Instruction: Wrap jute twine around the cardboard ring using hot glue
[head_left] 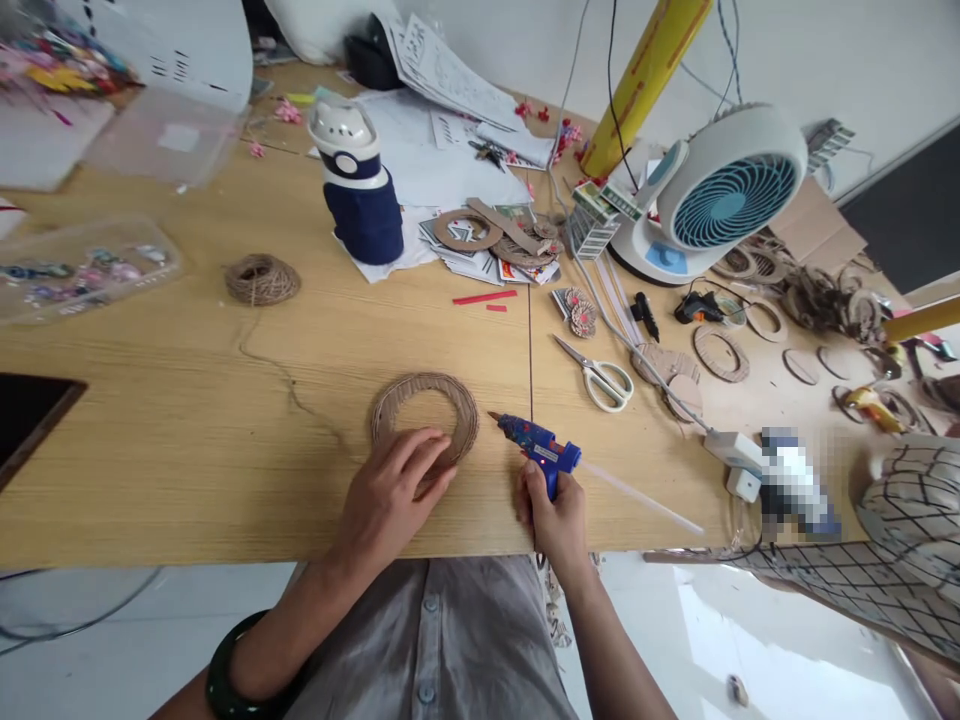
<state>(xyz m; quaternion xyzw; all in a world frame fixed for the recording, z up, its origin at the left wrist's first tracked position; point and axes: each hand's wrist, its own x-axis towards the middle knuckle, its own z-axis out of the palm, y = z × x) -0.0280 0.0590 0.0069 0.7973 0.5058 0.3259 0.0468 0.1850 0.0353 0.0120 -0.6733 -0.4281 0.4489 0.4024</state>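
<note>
A cardboard ring [469,410] with twine wound along its edge lies flat on the table. My left hand [397,480] grips its near side, fingers over the rim and thumb by the near right edge, hiding that part. From the ring a loose strand of twine runs up left to a ball of twine [262,279]. My right hand [553,508] is closed around the handle of a blue hot glue gun [536,440]. The gun's nozzle points left, just short of the ring without touching it. A clear glue stick [645,497] sticks out of its back.
Scissors [600,375] lie right of the glue gun, near two red strips [486,298]. Behind stand a blue-and-white bottle [360,190] and a fan [712,200]. Cardboard rings [721,354] and a power strip [735,452] lie rightward, beside another person's checked sleeve [915,500].
</note>
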